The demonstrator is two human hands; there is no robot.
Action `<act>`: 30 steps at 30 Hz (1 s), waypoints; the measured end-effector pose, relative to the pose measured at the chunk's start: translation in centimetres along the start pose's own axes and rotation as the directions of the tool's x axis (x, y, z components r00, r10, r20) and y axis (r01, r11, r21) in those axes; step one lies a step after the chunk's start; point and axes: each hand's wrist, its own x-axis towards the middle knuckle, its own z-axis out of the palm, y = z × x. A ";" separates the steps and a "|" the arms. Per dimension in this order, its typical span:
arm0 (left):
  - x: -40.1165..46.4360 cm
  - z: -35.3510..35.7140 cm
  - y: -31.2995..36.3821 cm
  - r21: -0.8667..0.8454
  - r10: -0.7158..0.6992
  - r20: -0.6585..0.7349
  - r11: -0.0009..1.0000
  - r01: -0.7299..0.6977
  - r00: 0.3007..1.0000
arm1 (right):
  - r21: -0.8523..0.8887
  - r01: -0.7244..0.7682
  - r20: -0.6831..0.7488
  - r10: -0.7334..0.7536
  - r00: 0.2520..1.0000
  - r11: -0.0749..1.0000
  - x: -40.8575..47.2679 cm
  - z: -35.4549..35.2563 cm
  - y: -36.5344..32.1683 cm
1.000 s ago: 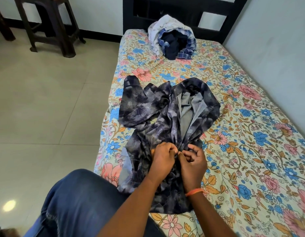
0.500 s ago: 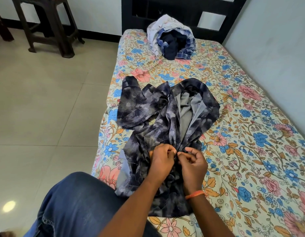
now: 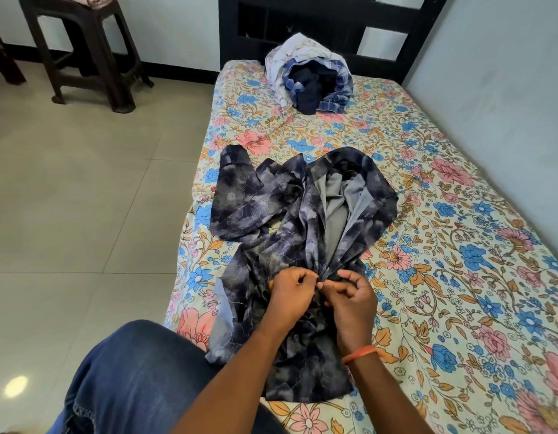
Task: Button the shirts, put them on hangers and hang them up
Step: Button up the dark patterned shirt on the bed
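Down in the lower middle of the frame, both hands are bunched up right on the front of the dark patterned shirt [image 3: 290,233]. Left hand [image 3: 291,294] has its fingers curled in, pinching the shirt's front edge, and the right hand [image 3: 349,300] is doing the same from the other side, fingertips meeting the left's at the opening. Can't actually make out the button itself, it's buried under the fingers. Orange band [image 3: 360,353] on the right wrist.

Shirt's lying rumpled on the floral bedsheet [image 3: 459,277], collar end toward the top of the frame, grey inside showing where it's still open above the hands. One sleeve flops toward the left edge of the bed.

Further up, near the dark headboard [image 3: 302,26], there's a pile of other clothes [image 3: 312,79], white, blue check and navy. Jeans-covered knee [image 3: 139,377] at lower left, dark stool [image 3: 83,51] on the tiled floor at upper left.
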 end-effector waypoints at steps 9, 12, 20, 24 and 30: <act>0.7 -0.1 1.1 0.110 0.021 0.002 0.994 -0.021 1.000 | -0.159 0.172 -0.076 -0.185 0.980 0.972 -0.6 0.8 -0.3; 0.9 0.2 1.2 0.206 0.007 0.026 0.979 -0.012 1.000 | -0.172 0.179 -0.070 -0.193 0.979 0.969 -0.6 0.7 -0.1; 1.6 -0.1 0.5 -0.004 -0.055 0.053 0.998 0.055 0.997 | -0.041 0.053 -0.047 -0.055 0.997 0.998 0.3 -0.1 0.0; 1.6 0.1 0.6 -0.025 -0.062 0.027 0.998 0.063 0.998 | 0.113 -0.066 0.009 0.066 0.998 0.991 0.4 -0.4 -0.5; 1.6 0.7 0.3 0.027 -0.100 0.029 0.995 0.099 0.995 | 0.184 -0.224 0.105 0.207 0.973 0.957 1.0 -0.4 -1.2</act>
